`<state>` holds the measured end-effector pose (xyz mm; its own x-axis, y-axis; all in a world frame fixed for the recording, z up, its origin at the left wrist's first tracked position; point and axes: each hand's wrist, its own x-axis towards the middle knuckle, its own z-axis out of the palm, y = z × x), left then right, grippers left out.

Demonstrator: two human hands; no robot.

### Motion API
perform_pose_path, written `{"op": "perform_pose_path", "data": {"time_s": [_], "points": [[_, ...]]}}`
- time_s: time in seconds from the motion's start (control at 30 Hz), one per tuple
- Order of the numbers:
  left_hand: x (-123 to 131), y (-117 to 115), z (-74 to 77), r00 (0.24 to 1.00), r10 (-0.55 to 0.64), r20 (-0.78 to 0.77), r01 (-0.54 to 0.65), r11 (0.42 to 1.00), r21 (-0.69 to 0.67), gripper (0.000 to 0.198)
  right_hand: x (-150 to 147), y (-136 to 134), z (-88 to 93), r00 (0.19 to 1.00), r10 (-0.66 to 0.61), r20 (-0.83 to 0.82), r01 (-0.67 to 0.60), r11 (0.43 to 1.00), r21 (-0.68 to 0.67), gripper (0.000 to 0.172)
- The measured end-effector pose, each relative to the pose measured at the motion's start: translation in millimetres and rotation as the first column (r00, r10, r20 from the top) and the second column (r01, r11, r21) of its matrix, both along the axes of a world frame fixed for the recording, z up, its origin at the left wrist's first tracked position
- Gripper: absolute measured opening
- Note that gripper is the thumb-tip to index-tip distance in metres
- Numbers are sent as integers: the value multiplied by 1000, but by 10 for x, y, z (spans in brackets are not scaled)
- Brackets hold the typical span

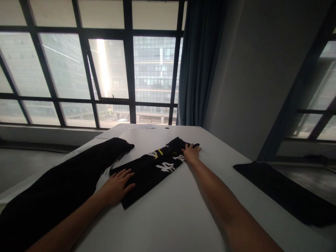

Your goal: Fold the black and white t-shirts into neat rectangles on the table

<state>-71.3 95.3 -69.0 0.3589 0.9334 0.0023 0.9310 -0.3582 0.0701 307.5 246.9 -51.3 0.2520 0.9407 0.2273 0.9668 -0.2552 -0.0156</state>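
A black garment with white characters and yellow marks lies folded into a long strip, running diagonally across the white table. On its near left end rests my left hand, palm down with the fingers spread. My right hand lies on the far right end, its fingers also apart. Neither hand grips the cloth. Both palms press flat against it.
A large black cloth covers the table's left side, with some white material beside it. Another black cloth lies at the right edge. Papers are at the far end, before windows and a blue curtain.
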Motion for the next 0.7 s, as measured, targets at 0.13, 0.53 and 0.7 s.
{"op": "perform_pose_path", "data": {"time_s": [0.13, 0.53, 0.7], "points": [[139, -103, -21, 998, 45, -51, -47, 999, -27, 67, -305, -492, 58, 935, 329, -130, -338, 939, -57, 54], [1055, -997, 514, 911, -382, 153, 400, 911, -106, 50, 135, -1634, 109, 826, 551, -121, -564, 807, -177, 42], [1095, -933, 482, 772, -490, 405, 549, 835, -35, 38, 553, -1917, 133, 907, 419, -43, -418, 885, -204, 62]]}}
